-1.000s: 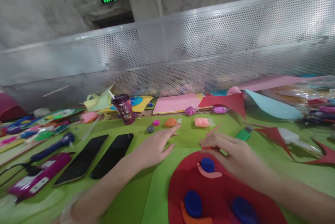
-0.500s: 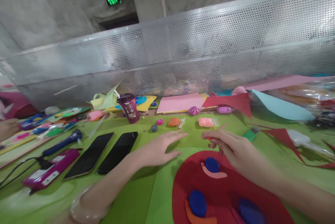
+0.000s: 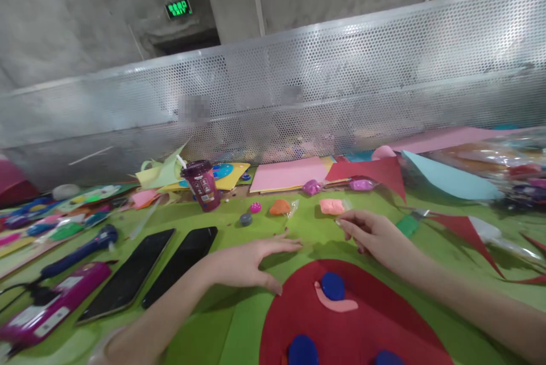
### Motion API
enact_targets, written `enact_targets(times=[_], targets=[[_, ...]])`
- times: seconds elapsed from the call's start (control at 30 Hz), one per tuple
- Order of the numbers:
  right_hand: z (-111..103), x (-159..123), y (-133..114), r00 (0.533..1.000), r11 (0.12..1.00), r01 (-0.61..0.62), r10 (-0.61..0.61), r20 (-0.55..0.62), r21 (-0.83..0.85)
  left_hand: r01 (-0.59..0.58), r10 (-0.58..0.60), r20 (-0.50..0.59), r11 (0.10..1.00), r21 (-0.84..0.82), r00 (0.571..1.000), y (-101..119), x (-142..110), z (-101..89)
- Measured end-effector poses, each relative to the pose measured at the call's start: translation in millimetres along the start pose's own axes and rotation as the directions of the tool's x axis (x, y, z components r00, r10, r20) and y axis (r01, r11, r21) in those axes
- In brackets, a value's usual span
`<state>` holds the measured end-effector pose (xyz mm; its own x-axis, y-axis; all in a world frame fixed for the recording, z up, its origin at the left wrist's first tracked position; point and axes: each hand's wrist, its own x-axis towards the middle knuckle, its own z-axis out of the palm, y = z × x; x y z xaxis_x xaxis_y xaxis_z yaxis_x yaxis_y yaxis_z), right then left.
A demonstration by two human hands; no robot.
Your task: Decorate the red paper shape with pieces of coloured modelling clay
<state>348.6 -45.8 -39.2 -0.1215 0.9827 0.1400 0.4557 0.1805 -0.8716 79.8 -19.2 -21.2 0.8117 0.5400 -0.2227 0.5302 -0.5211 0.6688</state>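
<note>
1. In the head view, the red paper (image 3: 358, 331) lies on the green bench (image 3: 315, 243), in front of the person; the lower edge of the picture cuts it.
2. Upon the red paper are three blue pieces (image 3: 333, 286). A curved pink strip (image 3: 341, 306) lies against the farthest one.
3. The left hand (image 3: 256, 262) is just beyond the left edge of the red paper. Its thumb and fingers are spread apart, and its thumb tip is at this edge; whether they touch, I cannot tell.
4. The right hand (image 3: 362, 231) is beyond the red paper, with fingers bent toward the thumb. Whether the tips meet, or pinch something small, I cannot tell.
5. Farther beyond the red paper are the pink clay (image 3: 331, 206), near the right fingertips, the orange clay (image 3: 280, 207) and a small grey lump (image 3: 246, 219).
6. Left of the red paper lie two phones (image 3: 183, 262) side by side, and, farther left, a purple power strip (image 3: 55, 303).
7. A cup (image 3: 202, 186) stands beyond the red paper, to its left.
</note>
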Motion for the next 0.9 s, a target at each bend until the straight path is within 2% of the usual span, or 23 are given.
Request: enact_targets(times=[0.17,0.33,0.43,0.53,0.67,0.77,0.83,0.9], targets=[[-5,1,-2,0.997,0.997,0.078,-0.078,0.027,-0.004,0.014,-0.015,0.064,1.0,0.011,0.998,-1,-5,-5.7],[-2,1,2,0.989,0.988,0.141,-0.143,-0.036,-0.065,0.018,-0.02,0.118,1.0,0.014,0.993,-3,-5,-6.9],[-2,2,3,0.981,0.977,0.184,-0.188,-0.034,-0.111,-0.005,0.004,0.13,1.0,0.012,0.992,-6,-4,-6.1],[-3,2,4,0.973,0.974,0.223,-0.225,-0.044,-0.049,-0.018,0.018,0.131,1.0,0.003,0.991,-7,-3,-5.7],[-8,2,3,0.974,0.984,0.176,-0.176,-0.139,-0.018,0.006,-0.004,0.112,1.0,-0.014,0.994,-4,-5,-5.8],[-10,2,2,0.972,0.991,0.128,-0.131,-0.194,-0.029,0.06,-0.059,0.039,0.998,-0.036,0.998,-2,-5,-3.5],[-11,3,3,0.973,0.991,0.135,-0.131,-0.189,0.005,0.062,-0.069,-0.091,0.994,-0.085,0.993,-1,-3,0.3],[-10,5,4,0.978,0.99,0.139,-0.133,-0.162,0.025,0.003,-0.055,-0.254,0.979,-0.204,0.966,1,1,5.8]])
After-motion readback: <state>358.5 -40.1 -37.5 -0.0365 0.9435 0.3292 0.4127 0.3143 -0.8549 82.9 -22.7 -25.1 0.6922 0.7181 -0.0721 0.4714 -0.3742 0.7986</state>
